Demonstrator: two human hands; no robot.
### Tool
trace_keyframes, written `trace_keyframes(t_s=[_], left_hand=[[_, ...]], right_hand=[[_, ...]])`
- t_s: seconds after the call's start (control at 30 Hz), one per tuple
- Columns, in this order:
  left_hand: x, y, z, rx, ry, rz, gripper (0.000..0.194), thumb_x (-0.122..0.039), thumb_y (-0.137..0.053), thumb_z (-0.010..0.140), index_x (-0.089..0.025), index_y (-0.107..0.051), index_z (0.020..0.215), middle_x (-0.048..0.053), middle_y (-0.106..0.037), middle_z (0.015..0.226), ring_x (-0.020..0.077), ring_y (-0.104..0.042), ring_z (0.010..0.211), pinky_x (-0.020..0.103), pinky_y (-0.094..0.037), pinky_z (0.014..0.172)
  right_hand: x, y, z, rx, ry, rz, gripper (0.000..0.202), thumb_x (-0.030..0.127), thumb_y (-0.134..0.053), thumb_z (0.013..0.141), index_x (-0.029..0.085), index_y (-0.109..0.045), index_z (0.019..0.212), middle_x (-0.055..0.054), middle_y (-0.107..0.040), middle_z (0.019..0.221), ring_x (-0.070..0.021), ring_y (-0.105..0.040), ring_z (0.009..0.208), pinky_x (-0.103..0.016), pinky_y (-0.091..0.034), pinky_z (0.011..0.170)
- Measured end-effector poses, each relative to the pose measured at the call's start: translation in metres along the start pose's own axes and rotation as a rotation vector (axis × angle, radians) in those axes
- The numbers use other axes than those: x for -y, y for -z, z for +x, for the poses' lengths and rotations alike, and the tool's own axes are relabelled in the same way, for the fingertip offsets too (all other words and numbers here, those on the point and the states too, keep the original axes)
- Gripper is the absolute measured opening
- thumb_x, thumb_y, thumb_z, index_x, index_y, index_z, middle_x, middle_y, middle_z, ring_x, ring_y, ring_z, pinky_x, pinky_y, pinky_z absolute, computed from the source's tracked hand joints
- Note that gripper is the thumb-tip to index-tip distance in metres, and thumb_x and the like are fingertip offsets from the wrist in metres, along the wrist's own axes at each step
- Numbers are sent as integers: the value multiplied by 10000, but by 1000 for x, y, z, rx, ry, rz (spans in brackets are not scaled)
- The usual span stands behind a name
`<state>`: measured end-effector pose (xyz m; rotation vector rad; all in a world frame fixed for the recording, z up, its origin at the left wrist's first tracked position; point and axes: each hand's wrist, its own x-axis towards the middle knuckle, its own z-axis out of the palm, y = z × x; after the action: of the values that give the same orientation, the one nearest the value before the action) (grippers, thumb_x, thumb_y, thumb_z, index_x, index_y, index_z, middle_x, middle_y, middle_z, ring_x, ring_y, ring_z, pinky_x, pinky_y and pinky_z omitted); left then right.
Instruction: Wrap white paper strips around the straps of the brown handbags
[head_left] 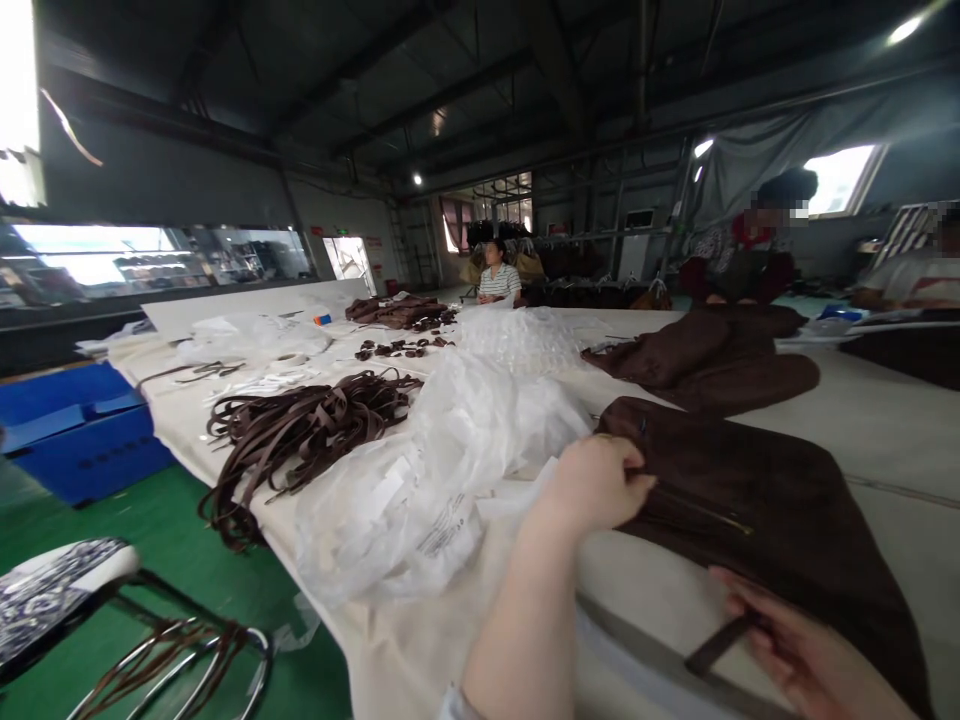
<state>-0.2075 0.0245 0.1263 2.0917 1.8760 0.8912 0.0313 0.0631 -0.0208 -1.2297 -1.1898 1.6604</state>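
1. At the right of the frame, a dark brown cloth piece (787,480) lies flat on the table (900,440), its long axis slanting from the upper left, beside the left hand, down to the lower right corner.

2. Near the centre right, the left hand (630,475) meets the piece at its left edge, fingers curled and thumb close to the forefinger; whether cloth is pinched between them I cannot tell. Nearly all of the piece lies to the right of this hand.

3. Across the piece, a zip (705,507) runs from beside the left fingertips toward the lower right, roughly along the same slant. Its near end is just by the left hand; its far end lies above the right hand.

4. At the lower right, the right hand (772,630) pinches a short brown strip (716,648), which sticks out toward the lower left. The hand sits at the lower edge of the piece; contact there is unclear.

5. Left of both hands, crumpled clear plastic (442,450) separates them from a tangle of brown straps (300,430).
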Motion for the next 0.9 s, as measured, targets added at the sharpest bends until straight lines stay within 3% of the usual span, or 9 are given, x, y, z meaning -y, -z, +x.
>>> trace_keyframes(t_s=[0.07, 0.17, 0.27, 0.4, 0.5, 0.6, 0.67, 0.77, 0.9], left_hand=[[31, -2, 11, 250, 321, 221, 238, -321, -558, 770, -194, -689, 923, 95, -686, 1018, 250, -620, 976, 319, -476, 845], [74, -10, 24, 322, 544, 321, 299, -253, -612, 701, -94, -691, 942, 210, -664, 1042, 324, -618, 998, 372, -493, 823], [99, -23, 30, 359, 670, 354, 390, -255, -689, 622, -101, -680, 981, 205, -667, 1047, 320, -627, 991, 362, -511, 796], [101, -28, 33, 350, 728, 377, 396, -239, -732, 579, -123, -683, 955, 199, -674, 1024, 325, -627, 983, 378, -513, 777], [83, -18, 34, 281, 644, 376, 264, -240, -668, 667, -122, -678, 903, 190, -668, 1012, 307, -614, 997, 375, -489, 805], [45, -7, 26, 151, 416, 254, 223, -328, -517, 815, -159, -643, 889, 115, -663, 961, 239, -603, 959, 341, -464, 816], [10, -6, 13, 46, 125, -174, 295, -432, -499, 834, -159, -610, 847, 77, -642, 830, 199, -603, 801, 306, -472, 711], [-44, -13, -10, 345, -187, -792, 335, -478, -632, 744, -155, -578, 815, 48, -598, 759, 146, -551, 676, 255, -447, 615], [-89, -33, -23, 543, -187, -954, 324, -435, -675, 732, -147, -529, 704, -7, -494, 643, 72, -419, 548, 190, -333, 499]], right_hand=[[-2, 2, -3, 34, -105, 38, 325, 428, -751, 575, 224, -707, 824, -5, -542, 596, -89, -398, 403, -202, -331, 323], [-4, 9, -8, 71, -179, 32, 326, 419, -770, 568, 216, -716, 817, 13, -533, 586, -64, -391, 414, -161, -328, 340], [-10, 13, -7, 61, -181, 81, 328, 401, -776, 589, 205, -712, 844, 7, -567, 617, -60, -439, 455, -134, -346, 368], [-15, 13, -2, 102, -179, 105, 306, 363, -762, 649, 187, -697, 890, 11, -582, 628, -59, -468, 474, -120, -354, 379], [-6, 14, -7, 157, -160, 152, 273, 324, -754, 680, 176, -692, 901, 17, -587, 633, -53, -487, 484, -110, -368, 390], [9, 19, -16, 193, -101, 293, 257, 218, -777, 655, 176, -698, 895, 9, -620, 698, -63, -564, 595, -98, -443, 484], [19, 24, -23, 184, -30, 413, 272, 167, -783, 632, 178, -700, 891, 5, -636, 736, -77, -597, 660, -101, -473, 520], [29, 35, -28, 158, 91, 534, 280, 173, -779, 634, 177, -690, 900, 5, -654, 771, -85, -617, 690, -116, -500, 556], [34, 49, -28, 113, 201, 625, 295, 219, -773, 651, 192, -664, 924, 19, -666, 806, -90, -626, 706, -159, -531, 668]])
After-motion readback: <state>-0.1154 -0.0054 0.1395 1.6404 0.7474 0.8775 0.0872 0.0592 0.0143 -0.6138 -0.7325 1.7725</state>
